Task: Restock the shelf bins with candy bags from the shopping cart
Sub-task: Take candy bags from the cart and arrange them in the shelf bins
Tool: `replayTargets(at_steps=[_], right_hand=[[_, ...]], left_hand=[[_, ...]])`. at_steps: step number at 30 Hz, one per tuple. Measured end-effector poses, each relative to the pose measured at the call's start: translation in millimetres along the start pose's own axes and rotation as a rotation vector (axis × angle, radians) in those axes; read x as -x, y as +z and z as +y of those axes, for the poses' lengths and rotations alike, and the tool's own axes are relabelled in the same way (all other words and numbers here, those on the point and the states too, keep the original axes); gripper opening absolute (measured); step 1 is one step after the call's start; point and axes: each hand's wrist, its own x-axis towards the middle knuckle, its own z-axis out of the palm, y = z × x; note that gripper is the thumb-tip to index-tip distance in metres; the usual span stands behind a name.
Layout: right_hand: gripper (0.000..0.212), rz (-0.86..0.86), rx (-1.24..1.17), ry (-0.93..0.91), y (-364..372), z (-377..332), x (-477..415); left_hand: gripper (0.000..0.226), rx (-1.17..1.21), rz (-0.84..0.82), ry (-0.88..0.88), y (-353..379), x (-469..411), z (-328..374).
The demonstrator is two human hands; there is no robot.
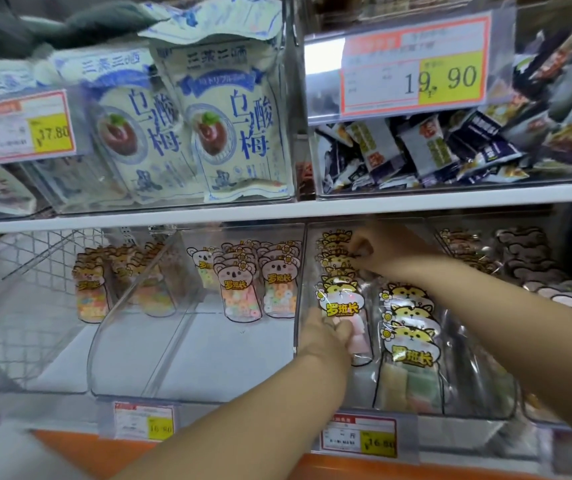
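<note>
Candy bags: the yellow cat-faced bags (341, 299) stand in a tight front-to-back row in the clear bin (478, 393) on the lower shelf (277, 211), with a second row (407, 327) just beside it on the right.
Left hand: your left hand (327, 336) is at the front of the left row, fingers curled onto the lower part of the front bag where the pink candy shows; the grip looks closed on that bag.
Right hand: your right hand (369, 249) reaches deep into the same bin, fingers pinched at the tops of the rear bags; it seems to hold one or press them back, but you cannot tell which.
Shopping cart: only wire mesh (35, 271) at far left may belong to it; no stock in it is visible.
Risk, row collapse: the bags are slick and upright only because they lean on one another. Let go at the front before the back is settled and the row could fan forward over the bin's low lip.
Risk, crushing: squeezing the soft candy to steady the front bag could deform it.
Risk, snagging: your right forearm crosses above the right row; pulling it out carelessly could drag those tops askew.
Risk, mixing: the koala bags (243, 289) sit in the next bin (132, 341) to the left, well stocked at the back and bare in front. A hurried bag could land there, under the wrong price tag (143, 421).
Blur: the lower edge is smeared, so the tag (359, 436) under your bin is hard to read.
</note>
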Motion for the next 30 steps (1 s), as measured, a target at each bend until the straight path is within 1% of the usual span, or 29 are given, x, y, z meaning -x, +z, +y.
replayTargets(at_steps=[1, 2, 4, 6, 8, 10, 12, 13, 14, 15, 17, 18, 21, 23, 26, 30], right_hand=[[0.01, 0.004, 0.066, 0.017, 2, -1, -1], [0.011, -0.026, 0.107, 0.033, 4, -2, -1], [0.023, -0.095, 0.115, 0.048, 8, -3, -3], [0.029, -0.138, 0.095, 0.033, 8, -3, -2], [0.028, -0.125, 0.062, 0.02, 0, -7, 4], [0.024, -0.058, 0.067, 0.01, -12, -12, 17], [0.018, -0.032, 0.087, -0.019, -24, -16, 40], [0.014, -0.069, 0.104, -0.034, -27, -17, 54], [0.012, -0.141, 0.141, -0.046, -28, -17, 69], [0.011, -0.223, 0.199, -0.055, -27, -15, 83], [0.014, -0.367, 0.337, -0.075, -25, -11, 105], [0.016, -0.414, 0.396, -0.086, -24, -9, 114], [0.03, -0.466, 0.543, -0.145, -19, -4, 125], [0.036, -0.465, 0.635, -0.185, -12, 1, 124], [0.03, -0.372, 0.734, -0.224, -6, 9, 119], [0.031, -0.296, 0.781, -0.235, -3, 13, 117]], left_hand=[[0.052, 0.012, 0.014, -0.001, 0, 1, 1], [0.05, 0.031, 0.014, -0.002, -1, 3, 1], [0.049, 0.064, 0.005, -0.002, -2, 5, 1], [0.048, 0.072, -0.001, -0.012, -5, 8, -1], [0.047, 0.085, -0.006, -0.003, -11, 14, -4], [0.048, 0.135, 0.012, 0.011, -19, 24, -8], [0.046, 0.244, 0.092, 0.014, -25, 35, -13], [0.046, 0.324, 0.145, 0.007, -27, 39, -15], [0.045, 0.429, 0.179, 0.002, -28, 44, -16], [0.042, 0.55, 0.177, 0.003, -30, 48, -15], [0.028, 0.758, 0.092, 0.027, -38, 54, -10], [0.024, 0.838, 0.051, 0.04, -43, 54, -6], [0.034, 0.966, -0.057, 0.06, -54, 48, 5], [0.035, 1.029, -0.09, 0.03, -55, 43, 8], [0.038, 1.112, -0.091, -0.031, -49, 35, 7], [0.045, 1.251, -0.096, -0.052, -42, 27, 13]])
